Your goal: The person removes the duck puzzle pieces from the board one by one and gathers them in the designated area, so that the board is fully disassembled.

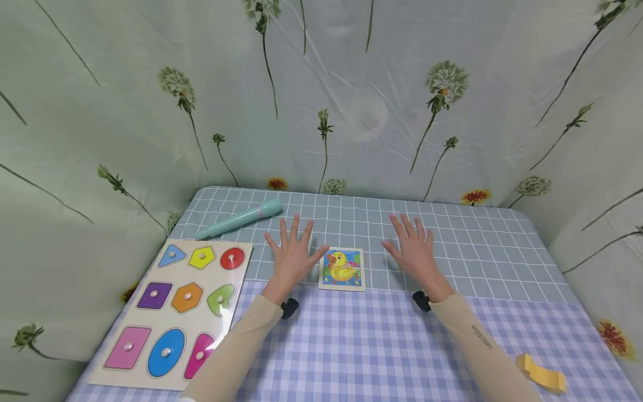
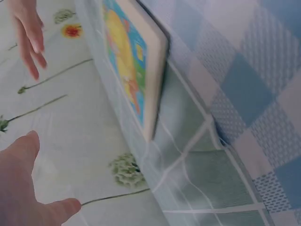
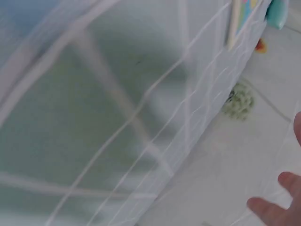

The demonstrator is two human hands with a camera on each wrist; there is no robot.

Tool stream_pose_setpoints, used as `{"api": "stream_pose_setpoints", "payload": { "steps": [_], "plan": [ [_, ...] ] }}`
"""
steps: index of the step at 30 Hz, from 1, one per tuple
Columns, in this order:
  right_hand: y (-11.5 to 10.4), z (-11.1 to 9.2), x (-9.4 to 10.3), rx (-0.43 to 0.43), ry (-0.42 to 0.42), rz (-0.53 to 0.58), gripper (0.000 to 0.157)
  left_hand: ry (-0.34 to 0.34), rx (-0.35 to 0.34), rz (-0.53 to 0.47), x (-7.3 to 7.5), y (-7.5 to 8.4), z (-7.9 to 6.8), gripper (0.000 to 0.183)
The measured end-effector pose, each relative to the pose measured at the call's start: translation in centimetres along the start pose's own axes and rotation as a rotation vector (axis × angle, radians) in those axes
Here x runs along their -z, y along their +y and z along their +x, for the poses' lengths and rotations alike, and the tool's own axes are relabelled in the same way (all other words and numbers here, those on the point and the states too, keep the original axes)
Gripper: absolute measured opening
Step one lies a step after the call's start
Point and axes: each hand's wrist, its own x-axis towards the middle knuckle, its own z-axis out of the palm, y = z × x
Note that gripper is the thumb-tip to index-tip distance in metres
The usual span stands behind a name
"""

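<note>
Between the two hands lies a small square duck puzzle (image 1: 342, 269) in a pale wooden frame, flat on the table. To its left is my left hand (image 1: 292, 258), fingers spread and straight, its thumb tip close to the puzzle's upper left corner; it holds nothing. My right hand (image 1: 414, 254) is spread likewise, a little way off the puzzle's right side, with nothing in it. In the left wrist view the puzzle (image 2: 126, 56) appears beyond the left thumb and fingers, apart from them. The right wrist view catches only some right fingertips (image 3: 273, 209) and the puzzle's edge.
A wooden shape board (image 1: 196, 262) with several knobbed pieces lies on the left. Behind it rests a teal stick-like object (image 1: 238, 220) with a thicker end. A yellow curved block (image 1: 541, 374) sits at the front right. A flowered curtain (image 1: 351, 111) hangs around the table.
</note>
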Motion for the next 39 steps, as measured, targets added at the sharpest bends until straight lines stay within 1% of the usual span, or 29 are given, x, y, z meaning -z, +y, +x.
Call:
{"api": "stream_pose_setpoints", "payload": {
  "steps": [2,5,7,10,12,14,15,17,19,21,26,30,34,36,39],
  "plan": [
    [-0.9,0.4,-0.1,0.056,0.005,0.035,0.069,0.002,-0.025,-0.013,0.2,0.1,-0.4,0.076],
    [-2.3,1.0,-0.6,0.153,0.011,0.115,0.066,-0.034,-0.089,-0.045,0.5,0.5,-1.1,0.071],
    [-3.3,1.5,-1.1,0.22,-0.009,0.182,0.064,-0.075,-0.137,-0.065,0.6,0.7,-1.7,0.067],
    [-4.6,2.0,-2.1,0.295,-0.082,0.307,0.061,-0.164,-0.209,-0.058,0.2,1.1,-2.6,0.06],
    [-5.3,2.3,-2.8,0.309,-0.155,0.373,0.057,-0.228,-0.252,-0.059,-0.3,1.3,-3.0,0.056],
    [-5.9,2.6,-3.6,0.311,-0.213,0.408,0.053,-0.275,-0.296,-0.067,-0.8,1.6,-3.5,0.054],
    [-6.1,2.7,-3.9,0.31,-0.238,0.419,0.05,-0.291,-0.313,-0.075,-1.0,1.7,-3.7,0.053],
    [-6.6,3.0,-4.6,0.292,-0.283,0.426,0.047,-0.294,-0.337,-0.079,-1.4,1.9,-3.9,0.052],
    [-7.1,3.2,-5.2,0.285,-0.307,0.418,0.043,-0.28,-0.344,-0.066,-1.7,2.0,-4.2,0.051],
    [-7.7,3.3,-5.6,0.287,-0.312,0.388,0.041,-0.263,-0.34,-0.041,-1.8,2.1,-4.4,0.049],
    [-9.0,3.1,-5.9,0.301,-0.287,0.274,0.037,-0.267,-0.326,0.006,-1.7,2.6,-4.4,0.048],
    [-10.0,2.8,-5.6,0.256,-0.306,0.243,0.037,-0.257,-0.34,0.029,-1.3,2.8,-4.4,0.05],
    [-10.2,2.9,-5.7,0.218,-0.317,0.273,0.036,-0.258,-0.338,0.048,-1.1,3.1,-4.5,0.052],
    [-10.0,3.1,-6.0,0.215,-0.315,0.308,0.036,-0.265,-0.323,0.062,-1.2,3.2,-4.6,0.053],
    [-9.8,3.3,-6.4,0.212,-0.322,0.364,0.036,-0.258,-0.308,0.092,-1.4,3.4,-4.7,0.053]
  ]
}}
